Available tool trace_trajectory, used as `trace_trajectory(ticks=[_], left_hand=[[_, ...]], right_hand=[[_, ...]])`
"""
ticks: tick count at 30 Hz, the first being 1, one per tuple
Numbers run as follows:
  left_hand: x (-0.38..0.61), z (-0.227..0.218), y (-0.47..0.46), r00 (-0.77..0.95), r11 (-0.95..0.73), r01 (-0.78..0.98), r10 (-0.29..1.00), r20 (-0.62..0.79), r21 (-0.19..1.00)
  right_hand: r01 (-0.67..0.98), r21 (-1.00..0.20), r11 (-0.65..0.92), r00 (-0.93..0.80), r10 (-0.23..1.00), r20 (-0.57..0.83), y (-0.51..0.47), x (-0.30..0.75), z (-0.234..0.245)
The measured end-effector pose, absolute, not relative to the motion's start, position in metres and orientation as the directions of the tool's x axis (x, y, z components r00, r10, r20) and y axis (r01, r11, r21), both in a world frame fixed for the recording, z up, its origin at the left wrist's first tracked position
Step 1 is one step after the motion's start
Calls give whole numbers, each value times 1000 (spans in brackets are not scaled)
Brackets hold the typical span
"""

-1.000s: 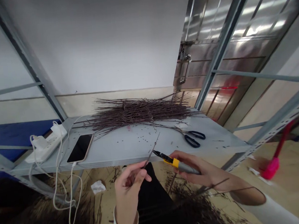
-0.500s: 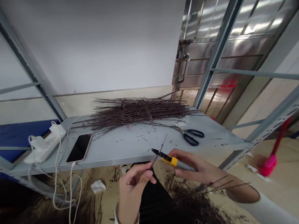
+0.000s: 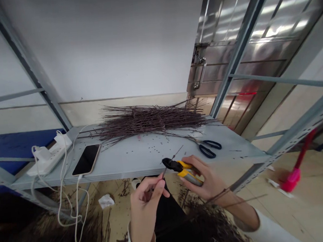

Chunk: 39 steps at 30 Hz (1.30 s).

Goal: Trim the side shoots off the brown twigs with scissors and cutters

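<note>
My left hand [image 3: 146, 207] pinches a thin dark twig [image 3: 172, 159] between thumb and fingers, and the twig's far end points up over the shelf. My right hand [image 3: 203, 179] grips yellow-and-black handled side cutters [image 3: 184, 171]. Their black jaws sit right beside the twig, and I cannot tell if they touch it. Behind the hands, a large heap of dark twigs [image 3: 150, 120] lies across a grey metal shelf [image 3: 143, 171]. Black-handled scissors [image 3: 209, 149] rest on the shelf to the right, with small twig bits scattered nearby.
A black phone [image 3: 86, 159] lies on the shelf, its white cable trailing down from a white power strip [image 3: 48, 159] at the left. Dark twig piles [image 3: 213, 231] lie below my hands. Steel uprights frame the shelf, and a stainless door [image 3: 243, 53] stands at the right.
My right hand has rotated the cutters, bringing their jaws further toward the twig and showing more of the handles. Both hands have shifted slightly, and the twig is more upright.
</note>
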<state>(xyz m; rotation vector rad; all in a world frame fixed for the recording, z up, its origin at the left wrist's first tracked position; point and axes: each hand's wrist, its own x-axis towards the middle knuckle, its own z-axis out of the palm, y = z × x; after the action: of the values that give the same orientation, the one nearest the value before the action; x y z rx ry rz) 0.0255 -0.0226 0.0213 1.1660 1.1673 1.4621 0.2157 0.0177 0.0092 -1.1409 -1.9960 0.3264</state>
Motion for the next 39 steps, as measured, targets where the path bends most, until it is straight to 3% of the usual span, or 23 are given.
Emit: trace_trajectory(ticks=[4,7,16,20,24,28,33,36,39], left_hand=[[29,24,-26,-180,-128,-79,977,112,989],[29,23,-26,-192,-146,-30,972,138,989],[21,9,-22,-293,-303,208,888,355,930],[23,9,-21,-268,-356,132,885,379,925],[27,6,-18,-175,-329,-25,931,319,944],[30,1,-14,-85,-284,-110,958,275,953],[26,2,-10,-1,-262,-79,965,263,962],[20,3,-10,-28,-282,47,959,283,958],[17,4,-13,-120,-301,200,937,328,932]], right_hand=[[729,-350,588,-219,685,695,22,218,-8],[749,-316,582,-212,663,719,21,219,-10],[465,-771,435,-247,900,359,2,207,11],[127,-960,250,-376,908,186,-1,205,9],[-201,-975,-93,-630,775,56,-3,203,1],[-306,-886,-349,-750,662,-2,-3,202,-4],[-217,-947,-236,-701,713,-17,5,209,0],[-40,-999,-28,-606,796,2,10,214,5],[227,-950,215,-429,897,101,15,216,10]])
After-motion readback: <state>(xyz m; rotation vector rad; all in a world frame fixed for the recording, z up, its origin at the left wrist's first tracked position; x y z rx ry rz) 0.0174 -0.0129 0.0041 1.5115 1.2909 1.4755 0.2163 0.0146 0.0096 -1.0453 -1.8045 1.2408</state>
